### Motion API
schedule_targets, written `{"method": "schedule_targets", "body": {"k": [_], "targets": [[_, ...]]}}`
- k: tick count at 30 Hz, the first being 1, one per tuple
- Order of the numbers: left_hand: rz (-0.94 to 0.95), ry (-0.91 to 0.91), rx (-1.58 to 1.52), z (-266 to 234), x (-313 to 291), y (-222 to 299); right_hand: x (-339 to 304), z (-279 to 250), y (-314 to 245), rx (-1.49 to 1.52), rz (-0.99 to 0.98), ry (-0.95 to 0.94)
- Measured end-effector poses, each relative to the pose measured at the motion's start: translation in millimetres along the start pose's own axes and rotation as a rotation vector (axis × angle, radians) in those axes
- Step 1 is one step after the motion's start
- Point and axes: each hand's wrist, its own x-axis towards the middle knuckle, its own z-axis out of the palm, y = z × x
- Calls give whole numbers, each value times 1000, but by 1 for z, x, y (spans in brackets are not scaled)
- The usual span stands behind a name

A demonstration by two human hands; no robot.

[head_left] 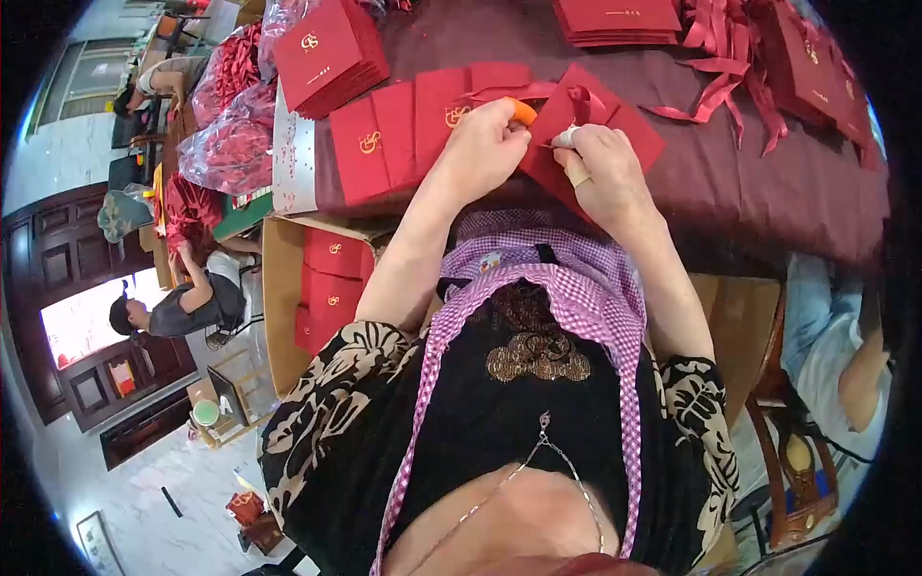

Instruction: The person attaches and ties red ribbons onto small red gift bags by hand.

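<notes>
A red square bag or envelope (637,144) lies tilted on the dark red tablecloth before me, with a loop of red ribbon (594,104) on its upper part. My right hand (610,173) is closed over it, thumb and fingers pinched; a white covering is on one fingertip and a pale band circles another finger. What it pinches is too small to tell. My left hand (485,149) is closed at the bag's left edge, an orange cover (522,112) on a fingertip; its grip is hidden. Red envelopes with gold print (370,144) lie overlapped beside it.
Stacks of red bags (331,58) stand at the table's far left and far right (812,58). Loose red ribbons (715,67) lie at the back right. An open cardboard box (283,288) holds red envelopes below the table's left. Another person (197,288) sits farther left.
</notes>
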Motion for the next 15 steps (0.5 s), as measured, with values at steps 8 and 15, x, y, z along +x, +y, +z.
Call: {"method": "schedule_targets", "body": {"k": [8, 15], "targets": [[25, -26, -134, 0, -3, -3, -1, 1, 0, 9, 35, -13], [18, -50, -198, 2, -3, -10, -2, 4, 1, 43, 38, 18]]}}
